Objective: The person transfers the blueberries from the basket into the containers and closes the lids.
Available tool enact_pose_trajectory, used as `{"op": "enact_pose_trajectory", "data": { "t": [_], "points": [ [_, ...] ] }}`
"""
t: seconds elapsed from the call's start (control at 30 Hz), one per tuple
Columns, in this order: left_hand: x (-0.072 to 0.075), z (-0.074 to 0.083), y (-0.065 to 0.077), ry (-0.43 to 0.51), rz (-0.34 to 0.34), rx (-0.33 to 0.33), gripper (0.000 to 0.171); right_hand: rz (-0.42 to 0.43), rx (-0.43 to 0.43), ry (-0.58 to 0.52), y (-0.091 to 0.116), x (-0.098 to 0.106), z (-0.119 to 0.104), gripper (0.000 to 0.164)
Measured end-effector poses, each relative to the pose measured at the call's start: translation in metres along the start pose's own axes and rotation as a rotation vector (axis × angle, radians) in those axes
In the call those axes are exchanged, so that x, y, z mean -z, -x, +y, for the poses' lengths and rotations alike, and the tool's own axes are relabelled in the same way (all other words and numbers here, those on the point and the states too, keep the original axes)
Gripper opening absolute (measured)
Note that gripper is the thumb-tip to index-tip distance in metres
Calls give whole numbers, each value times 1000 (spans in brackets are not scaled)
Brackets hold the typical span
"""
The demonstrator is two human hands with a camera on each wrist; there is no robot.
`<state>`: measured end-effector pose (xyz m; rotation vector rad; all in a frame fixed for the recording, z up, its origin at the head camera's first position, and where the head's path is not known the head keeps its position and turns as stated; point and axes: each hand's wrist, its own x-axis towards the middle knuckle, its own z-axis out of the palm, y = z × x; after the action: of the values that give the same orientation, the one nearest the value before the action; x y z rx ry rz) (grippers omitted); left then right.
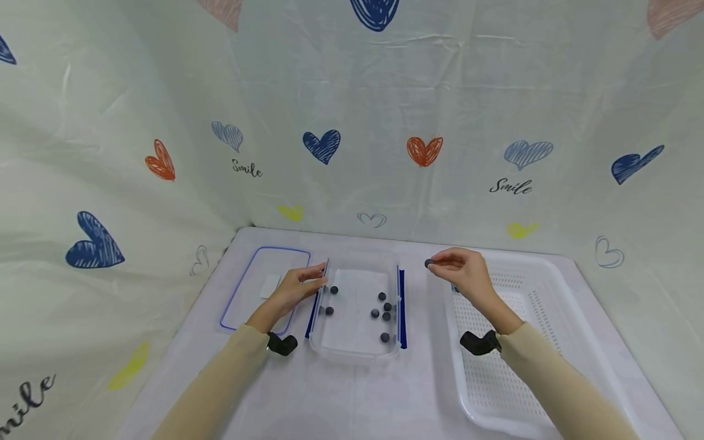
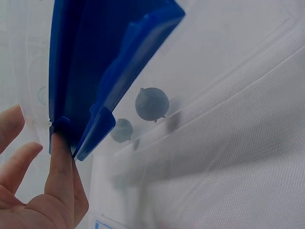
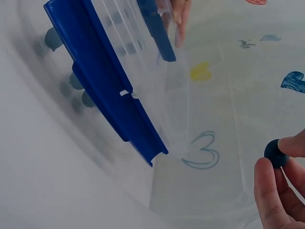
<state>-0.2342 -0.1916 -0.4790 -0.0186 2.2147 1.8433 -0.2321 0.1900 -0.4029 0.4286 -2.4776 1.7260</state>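
Note:
In the head view my right hand pinches a small dark ball between thumb and fingertips, raised near the back left corner of a white basket. My left hand is at the left side of a clear plastic box. Its fairly straight fingers touch the blue latch flap there, and the thumb stands apart. Inside the box lie several similar dark balls, two along the left wall and the others toward the right. Small nubs show on one ball through the clear plastic.
The white perforated basket stands to the right, partly under my right forearm. A clear lid with a blue rim lies left of the box. Another blue latch flap hangs on the box's right side. A heart-printed curtain rises behind the table.

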Motion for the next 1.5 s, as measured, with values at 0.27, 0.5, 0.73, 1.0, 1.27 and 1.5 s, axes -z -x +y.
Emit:
{"op": "enact_pose_trajectory", "data": {
  "t": [0.27, 0.5, 0.73, 1.0, 1.27, 1.5],
  "points": [
    [0, 1, -1, -1, -7, -2, 55, -42, 14, -6, -6, -17, -7, 20],
    [1, 0, -1, -27, -3, -9, 56, -78, 17, -38, -8, -33, -12, 19],
    [0, 1, 0, -2, 9, 4, 54, -131, 14, -38, -9, -48, -12, 17],
    [1, -1, -2, -11, 1, -3, 55, -179, -34, -37, -8, -60, -14, 18],
    [1, 0, -2, 1, 6, 9, 54, -232, -42, -22, -1, -66, -38, 17],
    [0, -1, -2, 3, 11, 13, 54, -263, -45, -72, -2, -70, -23, 17]
  ]
}}
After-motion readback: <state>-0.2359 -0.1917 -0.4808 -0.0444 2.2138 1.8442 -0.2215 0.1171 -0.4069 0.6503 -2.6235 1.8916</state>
